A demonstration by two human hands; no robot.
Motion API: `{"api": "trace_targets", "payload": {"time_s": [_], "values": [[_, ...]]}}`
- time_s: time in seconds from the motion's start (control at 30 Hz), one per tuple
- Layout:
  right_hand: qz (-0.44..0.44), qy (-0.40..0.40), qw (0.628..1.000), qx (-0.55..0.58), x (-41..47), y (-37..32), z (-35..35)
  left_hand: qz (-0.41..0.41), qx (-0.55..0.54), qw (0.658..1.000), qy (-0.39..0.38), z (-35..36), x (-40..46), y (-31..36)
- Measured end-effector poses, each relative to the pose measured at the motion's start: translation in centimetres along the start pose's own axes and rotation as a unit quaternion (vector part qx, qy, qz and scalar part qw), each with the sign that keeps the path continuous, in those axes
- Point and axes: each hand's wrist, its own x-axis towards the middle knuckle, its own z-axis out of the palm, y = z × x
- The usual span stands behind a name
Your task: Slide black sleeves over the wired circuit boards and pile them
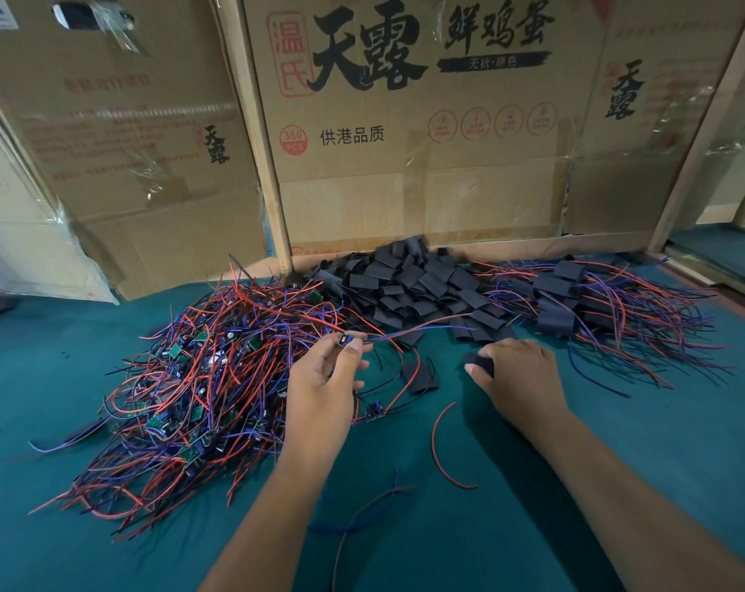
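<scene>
My left hand (321,388) pinches a small wired circuit board (345,338) between thumb and finger; its red and blue wires trail off to the right. My right hand (518,371) grips one black sleeve (479,364) a short way to the right of the board. A heap of bare wired boards (200,378) lies at the left. A mound of loose black sleeves (422,284) sits at the back centre. Boards with sleeves on them are piled at the right (576,296). Between my hands another black sleeve (420,373) lies flat.
The work surface is green felt (618,442). Cardboard boxes (405,134) and wooden posts wall off the back. A loose red wire (441,446) and a blue-and-black wire pair (362,512) lie near my forearms. A stray board (375,410) rests by my left wrist.
</scene>
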Motion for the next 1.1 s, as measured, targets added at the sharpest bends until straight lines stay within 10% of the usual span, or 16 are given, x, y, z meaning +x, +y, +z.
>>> {"api": "trace_targets", "payload": {"time_s": [0.7,0.9,1.1], "values": [[-0.016,-0.010,0.996,0.087,0.3,0.0,-0.3,-0.072,-0.136,0.988,0.028,0.0,0.1,0.5],[-0.070,-0.002,0.917,0.393,-0.7,-0.1,-3.2,-0.072,-0.142,0.985,0.060,-0.3,0.6,0.4],[-0.133,-0.032,0.872,0.469,-1.4,-0.1,-5.6,-0.102,-0.167,0.979,0.061,-0.2,0.6,0.5]]}}
